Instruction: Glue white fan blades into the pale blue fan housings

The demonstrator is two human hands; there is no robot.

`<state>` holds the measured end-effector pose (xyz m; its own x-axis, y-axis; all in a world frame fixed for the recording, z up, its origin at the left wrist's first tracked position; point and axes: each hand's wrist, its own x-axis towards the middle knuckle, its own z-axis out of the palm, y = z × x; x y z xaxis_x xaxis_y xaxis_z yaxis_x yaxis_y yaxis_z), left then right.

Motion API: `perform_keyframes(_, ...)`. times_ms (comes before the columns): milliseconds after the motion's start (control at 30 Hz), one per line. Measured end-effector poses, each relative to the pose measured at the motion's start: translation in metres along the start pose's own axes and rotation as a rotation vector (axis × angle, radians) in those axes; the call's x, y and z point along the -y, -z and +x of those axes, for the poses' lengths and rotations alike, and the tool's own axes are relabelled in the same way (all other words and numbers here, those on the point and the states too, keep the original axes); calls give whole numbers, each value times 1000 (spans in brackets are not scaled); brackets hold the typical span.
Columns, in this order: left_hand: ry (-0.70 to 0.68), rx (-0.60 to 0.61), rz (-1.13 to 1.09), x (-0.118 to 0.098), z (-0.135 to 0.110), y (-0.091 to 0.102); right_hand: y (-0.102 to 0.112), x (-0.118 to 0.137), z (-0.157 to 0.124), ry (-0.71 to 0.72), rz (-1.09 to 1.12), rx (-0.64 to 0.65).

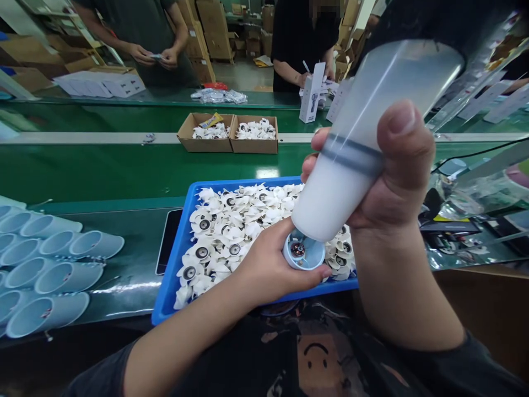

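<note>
Left hand (268,267): fingers and thumb curled round the cup (313,255), thumb at its 5 o'clock, other fingertips hidden. Cup's held over the tray (167,300), toward its 4 o'clock, mouth up, motor (297,249) inside. Right hand (399,171): wrapped round the tube (345,160), fingertips showing at its 9 o'clock. Tube's tilted, low end by cup's 1 o'clock; can't tell if touching. Fans (231,249) heaped in tray.
</note>
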<state>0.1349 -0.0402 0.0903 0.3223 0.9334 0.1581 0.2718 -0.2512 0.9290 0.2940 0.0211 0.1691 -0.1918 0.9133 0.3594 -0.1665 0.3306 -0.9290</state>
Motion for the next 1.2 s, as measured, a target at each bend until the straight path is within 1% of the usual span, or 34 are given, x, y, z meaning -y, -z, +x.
perform_keyframes(133, -28, -3, -6, 0, 1, 1, 1, -2, 1, 61, 53, 43)
perform_keyframes(233, -41, 1, -16, 0, 2, 2, -2, -3, 0, 84, 116, 58)
perform_keyframes(267, -42, 3, -18, 0, 2, 2, -5, -2, -2, 86, 119, 44)
perform_keyframes(367, -52, 10, -13, 0, 2, 2, -13, 0, -6, 79, 82, -65)
perform_keyframes(433, -60, 15, -11, -1, 1, 2, -17, 1, -9, 58, 59, -115)
perform_keyframes(533, -53, 40, -22, -2, 1, 2, -20, 1, -11, 37, 70, -126)
perform_keyframes(600, -32, 88, -26, -2, 1, 4, -18, -1, -10, 29, 113, -124)
perform_keyframes(667, -4, 148, 19, 0, -1, 8, -12, -1, -8, 45, 172, -106)
perform_keyframes(733, 19, 172, 126, 3, -5, 17, 2, -1, -7, 107, 206, -120)
perform_keyframes(767, 25, 157, 186, 6, -9, 23, 12, -1, -8, 145, 203, -143)
perform_keyframes(833, 30, 70, 283, 14, -16, 38, 40, -3, -12, 195, 161, -229)
perform_keyframes(900, 24, -62, 349, 24, -23, 54, 73, -12, -20, 198, 81, -349)
perform_keyframes(967, 3, -180, 388, 36, -27, 66, 107, -30, -30, 194, -55, -464)
perform_keyframes(1033, -24, -238, 394, 46, -28, 71, 134, -54, -38, 298, -212, -557)
perform_keyframes(1133, -68, -220, 406, 57, -26, 71, 162, -88, -52, 411, -374, -641)
perform_keyframes(1200, -104, -183, 442, 60, -26, 69, 173, -99, -63, 514, -593, -675)
